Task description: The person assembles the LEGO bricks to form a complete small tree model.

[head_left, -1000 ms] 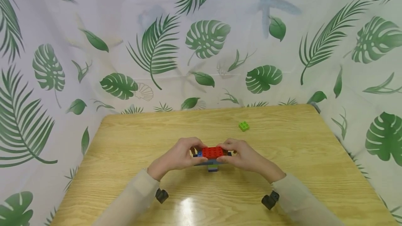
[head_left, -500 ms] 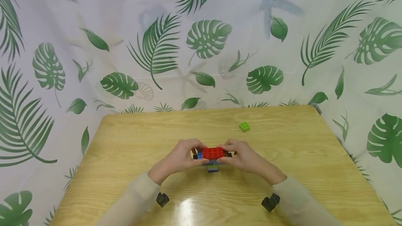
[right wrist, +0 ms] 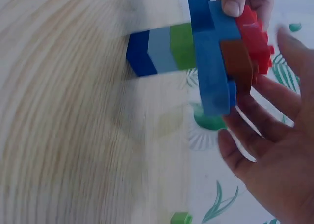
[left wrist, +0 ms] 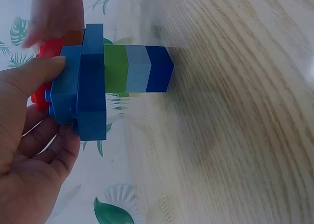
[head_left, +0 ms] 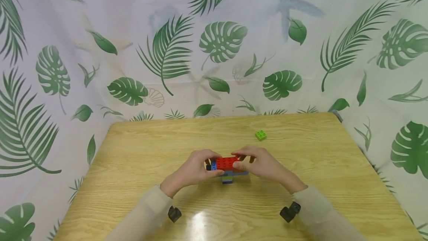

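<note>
A toy-brick structure stands upright on the table. Its column stacks a dark blue brick (left wrist: pixel 160 69), a light blue brick (left wrist: pixel 138 69) and a green brick (left wrist: pixel 116 69). A long blue beam (left wrist: pixel 93 86) crosses the top, carrying a blue brick (left wrist: pixel 67 81) and a brown brick (right wrist: pixel 236 62). Topmost is a red brick (head_left: pixel 224 163) with studs. My left hand (head_left: pixel 197 164) grips the structure's left part, thumb on the blue brick's near side, fingers behind. My right hand (head_left: pixel 265 163) is spread around the right end, its thumb lifted; whether its fingertips touch is unclear.
A loose lime green brick (head_left: pixel 260 135) lies farther back on the wooden table (head_left: pixel 150 137), right of the structure. Behind the table hangs a leaf-patterned cloth (head_left: pixel 187 96). A dark wrist device (head_left: pixel 290 212) sits below the right sleeve, with another below the left.
My right hand has loosened from the structure's right end, its thumb and fingers spreading and rising slightly, so the beam's right end shows. My left hand keeps its grip almost unmoved.
</note>
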A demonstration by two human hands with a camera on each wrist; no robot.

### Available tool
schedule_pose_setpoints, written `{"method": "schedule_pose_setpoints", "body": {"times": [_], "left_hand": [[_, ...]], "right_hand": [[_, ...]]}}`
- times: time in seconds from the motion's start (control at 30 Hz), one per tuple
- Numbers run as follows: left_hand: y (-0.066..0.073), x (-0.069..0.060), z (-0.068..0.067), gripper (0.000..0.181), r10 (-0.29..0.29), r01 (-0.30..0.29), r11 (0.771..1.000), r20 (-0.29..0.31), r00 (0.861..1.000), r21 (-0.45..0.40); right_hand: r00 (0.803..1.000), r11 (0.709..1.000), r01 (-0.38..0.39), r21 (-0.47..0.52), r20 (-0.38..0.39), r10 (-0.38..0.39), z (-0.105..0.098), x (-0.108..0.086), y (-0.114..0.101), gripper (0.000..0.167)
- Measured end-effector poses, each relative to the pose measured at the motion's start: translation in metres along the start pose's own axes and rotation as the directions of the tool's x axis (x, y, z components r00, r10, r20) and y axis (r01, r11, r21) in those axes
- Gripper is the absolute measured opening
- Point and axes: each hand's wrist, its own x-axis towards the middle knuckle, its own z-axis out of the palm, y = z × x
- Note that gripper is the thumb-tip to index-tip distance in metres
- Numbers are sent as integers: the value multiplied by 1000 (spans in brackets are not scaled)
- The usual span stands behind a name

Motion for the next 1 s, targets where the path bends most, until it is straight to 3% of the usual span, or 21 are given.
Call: {"method": "schedule_pose_setpoints", "body": {"times": [0.17,0.37,0.7,1.0], "left_hand": [[0,0,-1,41,-23,23,1000,19,1000,-6],[1,0,-3,43,-47,47,999,34,998,-4],[2,0,-3,43,-54,55,998,31,998,-22],[0,0,-2,42,-59,60,998,32,998,-35]], "right_hand": [[983,1000,-30,2,-183,30,-8,8,23,33],[942,992,-123,14,-312,121,-17,15,54,32],[893,966,-257,39,-372,253,-19,26,89,46],[869,945,-315,85,-376,323,-12,32,113,57]]}}
